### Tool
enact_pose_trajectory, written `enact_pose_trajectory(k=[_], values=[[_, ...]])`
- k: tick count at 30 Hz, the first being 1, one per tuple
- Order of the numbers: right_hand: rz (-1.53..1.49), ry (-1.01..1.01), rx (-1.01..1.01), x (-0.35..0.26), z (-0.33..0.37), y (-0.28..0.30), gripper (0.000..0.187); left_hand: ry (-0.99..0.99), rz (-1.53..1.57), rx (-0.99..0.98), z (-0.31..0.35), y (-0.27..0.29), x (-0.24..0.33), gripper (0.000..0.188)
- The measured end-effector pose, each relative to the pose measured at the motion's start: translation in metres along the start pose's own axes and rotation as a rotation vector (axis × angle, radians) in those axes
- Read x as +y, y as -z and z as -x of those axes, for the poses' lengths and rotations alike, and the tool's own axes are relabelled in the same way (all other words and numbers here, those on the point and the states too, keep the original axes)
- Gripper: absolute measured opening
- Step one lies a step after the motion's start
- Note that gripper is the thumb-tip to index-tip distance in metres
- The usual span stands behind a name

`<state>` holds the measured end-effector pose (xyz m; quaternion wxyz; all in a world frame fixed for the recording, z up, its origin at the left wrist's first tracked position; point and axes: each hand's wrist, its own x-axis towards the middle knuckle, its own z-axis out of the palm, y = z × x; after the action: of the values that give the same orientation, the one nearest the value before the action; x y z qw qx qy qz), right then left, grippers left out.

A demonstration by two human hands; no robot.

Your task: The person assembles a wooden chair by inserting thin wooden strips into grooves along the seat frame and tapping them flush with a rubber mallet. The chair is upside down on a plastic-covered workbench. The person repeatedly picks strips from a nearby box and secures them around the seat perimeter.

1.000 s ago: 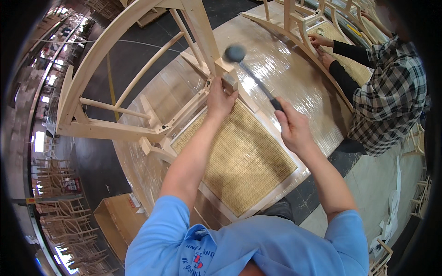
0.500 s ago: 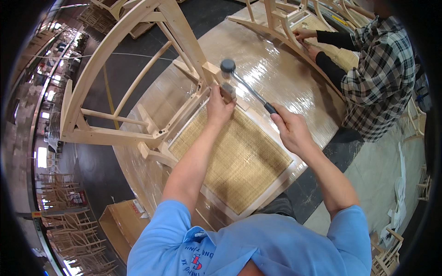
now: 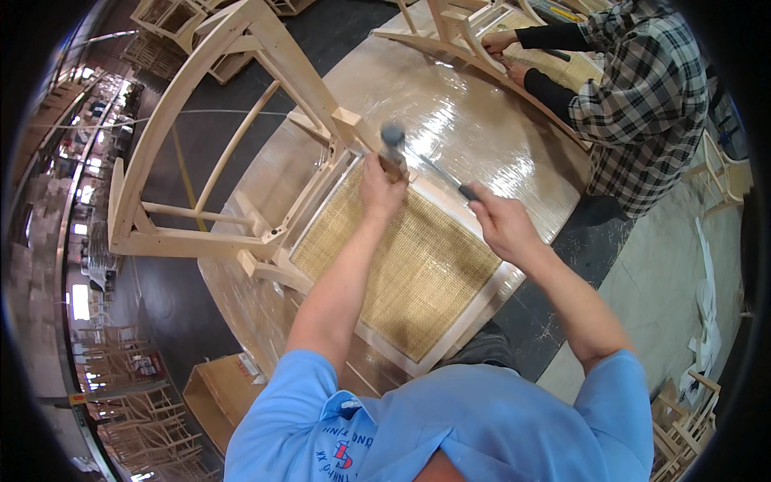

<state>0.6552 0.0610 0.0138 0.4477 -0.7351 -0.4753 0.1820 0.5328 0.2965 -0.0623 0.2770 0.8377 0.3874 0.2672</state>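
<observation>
My right hand (image 3: 502, 225) is wrapped round the dark grip of a mallet (image 3: 393, 132), blurred by motion. Its dark round head is at the top end of a short brownish tool (image 3: 393, 165), which my left hand (image 3: 380, 191) pinches upright; whether they touch is unclear, and the tool's kind and lower tip cannot be made out. Under my left hand is the far edge of a woven cane panel (image 3: 434, 269), set in the pale-rimmed seat of a wooden chair (image 3: 189, 243). The chair lies with its back frame rising at the left.
A large film-wrapped table (image 3: 490, 153) with a rounded edge carries the chair. At the far right, a person in a checked shirt (image 3: 634, 112) works with both hands on another wooden chair frame (image 3: 482, 58). A cardboard box (image 3: 213, 398) and stacked chair frames (image 3: 132, 402) stand lower left.
The mallet head has come down slightly towards the tool in my left hand. My view has shifted a little. The other person's hands remain on their frame.
</observation>
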Motion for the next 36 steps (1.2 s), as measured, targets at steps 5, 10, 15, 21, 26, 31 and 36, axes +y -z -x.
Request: enact_pose_trajectory(k=[5, 10, 15, 21, 26, 31, 36], values=[[-0.108, -0.016, 0.037, -0.021, 0.017, 0.003, 0.029, 0.006, 0.008, 0.003, 0.01, 0.004, -0.016, 0.056], [0.029, -0.076, -0.008, 0.006, 0.028, 0.004, 0.031, -0.054, -0.052, -0.05, 0.017, -0.01, 0.001, 0.055], [-0.173, -0.042, 0.225, 0.001, 0.059, -0.002, 0.033, -0.052, -0.007, -0.03, 0.032, -0.015, 0.012, 0.054], [0.039, -0.15, 0.07, 0.004, 0.075, 0.014, 0.036, -0.004, -0.01, -0.144, 0.048, -0.022, 0.029, 0.055], [0.037, -0.102, 0.183, 0.032, 0.112, 0.01, 0.034, 0.001, -0.019, -0.164, 0.067, -0.045, 0.055, 0.054], [-0.103, -0.094, 0.226, 0.006, 0.135, 0.025, 0.034, -0.019, 0.014, -0.158, 0.084, -0.046, 0.052, 0.054], [0.056, -0.099, 0.144, 0.044, 0.149, 0.034, 0.034, 0.014, 0.008, -0.186, 0.103, -0.061, 0.067, 0.052]])
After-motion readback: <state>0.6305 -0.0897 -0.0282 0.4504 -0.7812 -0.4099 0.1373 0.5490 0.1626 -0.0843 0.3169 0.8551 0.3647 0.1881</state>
